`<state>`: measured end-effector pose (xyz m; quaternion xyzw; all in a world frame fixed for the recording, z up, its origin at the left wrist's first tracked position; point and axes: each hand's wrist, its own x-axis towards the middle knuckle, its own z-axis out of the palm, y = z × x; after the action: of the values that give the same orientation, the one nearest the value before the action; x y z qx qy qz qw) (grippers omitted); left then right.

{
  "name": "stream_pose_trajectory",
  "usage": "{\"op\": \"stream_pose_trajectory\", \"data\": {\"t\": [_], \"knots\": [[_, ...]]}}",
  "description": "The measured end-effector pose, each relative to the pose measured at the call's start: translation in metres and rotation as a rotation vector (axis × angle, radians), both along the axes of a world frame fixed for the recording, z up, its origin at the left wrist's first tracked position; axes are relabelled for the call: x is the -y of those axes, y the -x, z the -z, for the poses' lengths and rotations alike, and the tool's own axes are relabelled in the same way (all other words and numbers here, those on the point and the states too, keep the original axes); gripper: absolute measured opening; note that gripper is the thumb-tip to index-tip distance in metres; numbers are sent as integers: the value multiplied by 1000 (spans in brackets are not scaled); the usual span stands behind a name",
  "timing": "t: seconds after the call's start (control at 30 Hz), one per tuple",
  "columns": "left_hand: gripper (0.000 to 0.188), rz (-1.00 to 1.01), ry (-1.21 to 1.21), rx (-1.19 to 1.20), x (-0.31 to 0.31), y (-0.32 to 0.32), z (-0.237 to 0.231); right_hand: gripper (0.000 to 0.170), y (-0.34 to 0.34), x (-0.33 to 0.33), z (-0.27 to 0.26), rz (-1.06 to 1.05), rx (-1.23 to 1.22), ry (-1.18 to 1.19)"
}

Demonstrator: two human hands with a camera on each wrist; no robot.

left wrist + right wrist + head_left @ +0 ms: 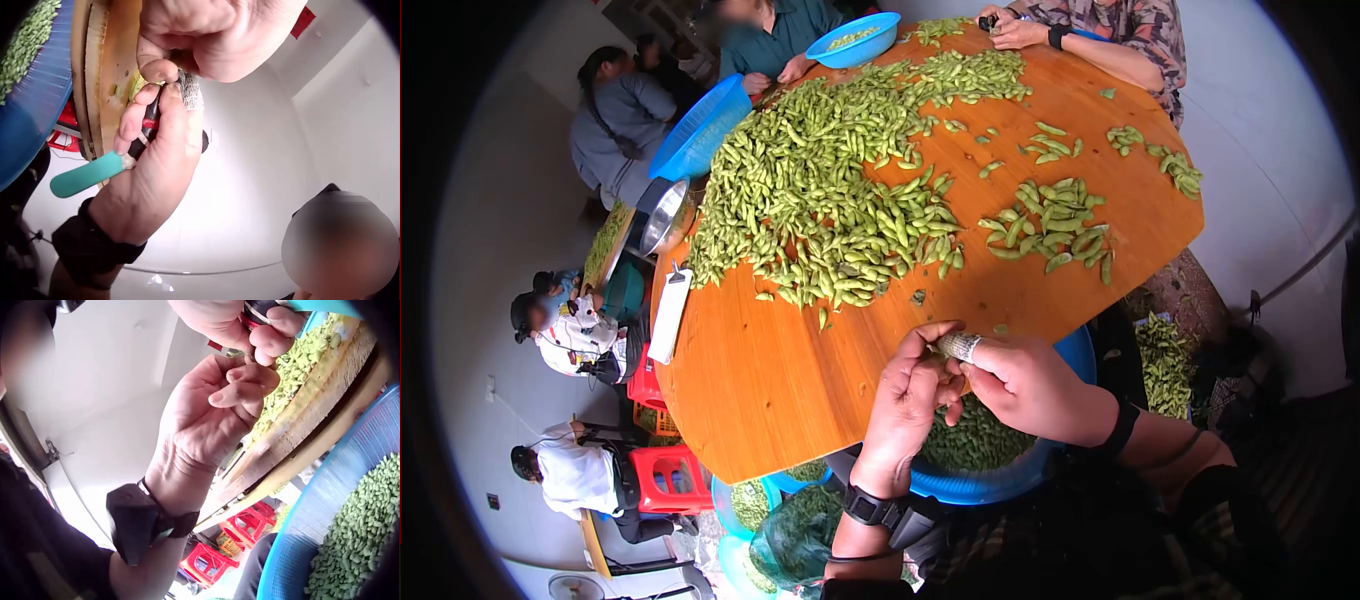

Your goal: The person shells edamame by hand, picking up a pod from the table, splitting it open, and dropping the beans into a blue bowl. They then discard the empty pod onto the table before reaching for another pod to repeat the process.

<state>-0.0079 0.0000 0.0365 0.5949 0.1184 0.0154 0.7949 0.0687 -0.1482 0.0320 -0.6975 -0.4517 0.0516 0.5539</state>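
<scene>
Both hands meet at the fingertips in front of the table edge, over a blue basin (980, 494) of shelled green beans (975, 440). My right hand (1035, 390) grips a tool with a teal handle (87, 175) and a black, red-banded part (150, 119); its working end is hidden by the fingers. A finger of that hand wears a pale mesh wrap (191, 90). My left hand (905, 400) has bent fingers and pinches a green bean pod (235, 354), mostly covered by the fingertips. The right fingertips and tool come right up to it.
A large heap of pods (830, 190) covers much of the wooden table (770, 390); a smaller pile (1055, 220) lies nearer. Blue baskets (700, 128), a metal bowl (666, 215) and a clipboard (670, 315) stand around its edge. Other people sit across and behind, near red stools (670, 480).
</scene>
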Motion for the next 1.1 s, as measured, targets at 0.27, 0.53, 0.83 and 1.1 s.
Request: {"op": "stream_pose_trajectory", "data": {"t": [0.27, 0.53, 0.83, 1.1], "knots": [[34, -138, -747, 66, 13, 6, 10, 3, 1, 4, -2, 3, -162, -16], [36, -107, -722, 10, 22, 11, 10, 7, 0, 9, 5, -29, -165, -58], [21, 147, -1281, 234, 36, 44, 3, 26, -92, 36, 14, 345, -573, -72], [20, -239, -1442, 406, 58, -31, 17, 9, -111, 52, 19, 301, -686, -44]]}}
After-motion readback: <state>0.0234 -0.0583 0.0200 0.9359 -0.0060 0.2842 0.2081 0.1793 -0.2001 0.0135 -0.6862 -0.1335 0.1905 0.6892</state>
